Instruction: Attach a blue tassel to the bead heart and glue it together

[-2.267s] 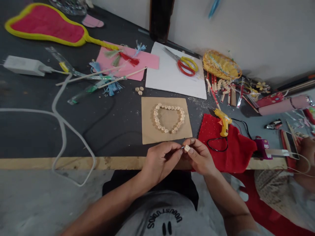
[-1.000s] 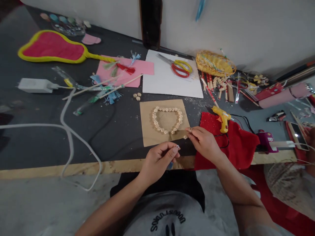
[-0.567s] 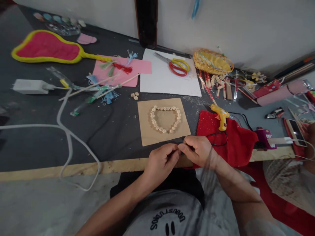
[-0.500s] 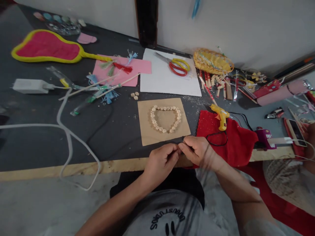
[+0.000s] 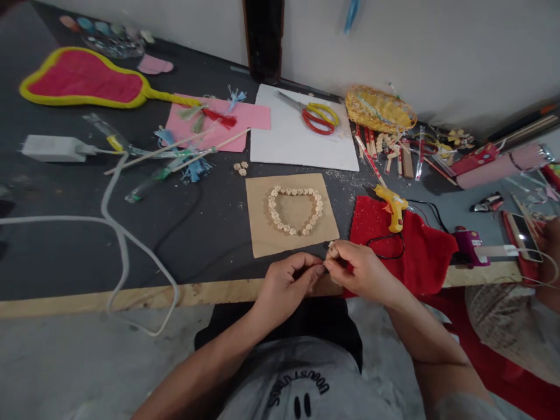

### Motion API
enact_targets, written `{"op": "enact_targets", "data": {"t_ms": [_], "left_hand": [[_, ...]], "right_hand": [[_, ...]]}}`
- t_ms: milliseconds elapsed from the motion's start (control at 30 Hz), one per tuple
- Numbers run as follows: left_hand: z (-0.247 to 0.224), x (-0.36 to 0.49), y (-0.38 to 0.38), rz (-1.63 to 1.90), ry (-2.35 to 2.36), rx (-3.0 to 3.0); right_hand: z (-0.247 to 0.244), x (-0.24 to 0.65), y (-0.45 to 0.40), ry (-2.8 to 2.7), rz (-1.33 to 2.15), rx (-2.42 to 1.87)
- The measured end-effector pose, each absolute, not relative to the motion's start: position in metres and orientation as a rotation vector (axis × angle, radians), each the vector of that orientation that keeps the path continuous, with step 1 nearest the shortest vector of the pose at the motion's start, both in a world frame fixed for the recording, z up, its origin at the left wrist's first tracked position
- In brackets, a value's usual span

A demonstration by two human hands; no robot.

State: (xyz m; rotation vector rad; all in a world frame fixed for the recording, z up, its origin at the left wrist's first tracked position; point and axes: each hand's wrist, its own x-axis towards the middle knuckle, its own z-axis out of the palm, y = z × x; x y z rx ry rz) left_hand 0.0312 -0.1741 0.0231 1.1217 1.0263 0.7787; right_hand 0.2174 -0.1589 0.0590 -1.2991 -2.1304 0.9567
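Observation:
My left hand (image 5: pixel 291 280) and my right hand (image 5: pixel 356 265) meet at the front edge of the table, fingertips close together. Between my right thumb and fingers a small cream flower-shaped bead (image 5: pixel 331 245) pokes out. The left fingers are pinched; whatever they grip is too small to make out. Just beyond my hands lies a square of brown card (image 5: pixel 258 233), and on it a heart-like ring of cream flower beads (image 5: pixel 315 217). Several loose beads (image 5: pixel 240 168) sit behind the card's left corner.
Right of my hands, a yellow glue gun (image 5: pixel 396 213) rests by a red cloth (image 5: pixel 424 256). Scissors (image 5: pixel 321 118) lie on a white board (image 5: pixel 301 149) behind. A white cable (image 5: pixel 125 251) loops over the left edge. Another person's hand (image 5: pixel 552 242) is at far right.
My right hand has turned slightly and shifted right, so the small bead in its fingers now shows. The left hand stays nearly in place, and the things on the table lie as before.

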Motion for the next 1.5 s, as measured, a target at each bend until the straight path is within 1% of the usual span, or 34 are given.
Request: {"op": "enact_targets", "data": {"t_ms": [100, 233, 367, 567, 967, 1133, 1233, 1333, 1500], "left_hand": [[0.022, 0.032, -0.174, 0.768, 0.987, 1.046], [0.022, 0.034, -0.174, 0.779, 0.977, 0.989], [0.023, 0.036, -0.176, 0.790, 1.021, 1.020], [0.025, 0.036, -0.178, 0.807, 1.042, 1.141], [0.021, 0.038, -0.169, 0.699, 0.876, 0.747], [0.026, 0.037, -0.166, 0.683, 0.913, 0.744], [0.027, 0.036, -0.165, 0.713, 0.950, 0.747], [0.025, 0.034, -0.165, 0.738, 0.976, 0.734], [0.023, 0.033, -0.166, 0.749, 0.982, 0.759]], "right_hand": [[0.059, 0.219, -0.159, -2.131, 0.951, -1.268], [0.061, 0.223, -0.159, -2.107, 1.043, -1.223], [0.060, 0.225, -0.160, -2.071, 1.109, -1.272], [0.057, 0.220, -0.162, -2.220, 0.980, -1.291], [0.055, 0.225, -0.160, -2.177, 0.991, -1.223], [0.055, 0.232, -0.154, -2.201, 0.941, -1.143], [0.051, 0.241, -0.148, -2.158, 0.788, -1.273], [0.042, 0.249, -0.143, -2.225, 0.630, -1.375], [0.028, 0.255, -0.141, -2.379, 0.632, -1.353]]}}
